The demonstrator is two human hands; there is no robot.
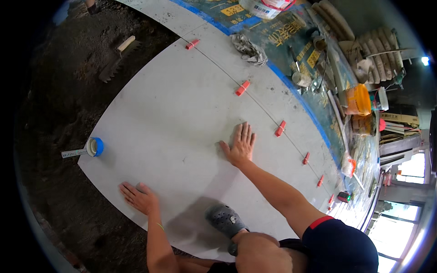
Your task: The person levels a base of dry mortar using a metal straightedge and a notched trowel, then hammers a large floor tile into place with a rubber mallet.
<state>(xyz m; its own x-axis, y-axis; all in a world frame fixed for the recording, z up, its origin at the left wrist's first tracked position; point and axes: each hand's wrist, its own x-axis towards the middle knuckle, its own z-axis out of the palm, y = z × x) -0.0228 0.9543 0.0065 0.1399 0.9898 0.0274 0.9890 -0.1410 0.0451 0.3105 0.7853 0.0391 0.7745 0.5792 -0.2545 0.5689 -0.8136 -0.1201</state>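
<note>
A large light-grey tile (182, 100) lies over dark mortar. My left hand (140, 198) rests flat on it near the left edge, fingers stretched out. Farther right, toward the tile's middle, my right hand (240, 146) also presses flat, fingers spread and thumb apart. Neither hand holds anything. Along the joint with the neighbouring tiles sit several red levelling wedges (242, 88). At the tile's left corner stands a round blue-rimmed thing (97, 146) with a printed pale strip sticking out; its kind is unclear.
A notched trowel (119, 57) lies on the dark mortar (50, 113) at the far left. A crumpled grey rag (249, 50) sits beyond the joint. Printed green floor sheeting (287, 50), an orange bucket (358, 99) and tools fill the right. My grey clog (224, 218) stands on the tile.
</note>
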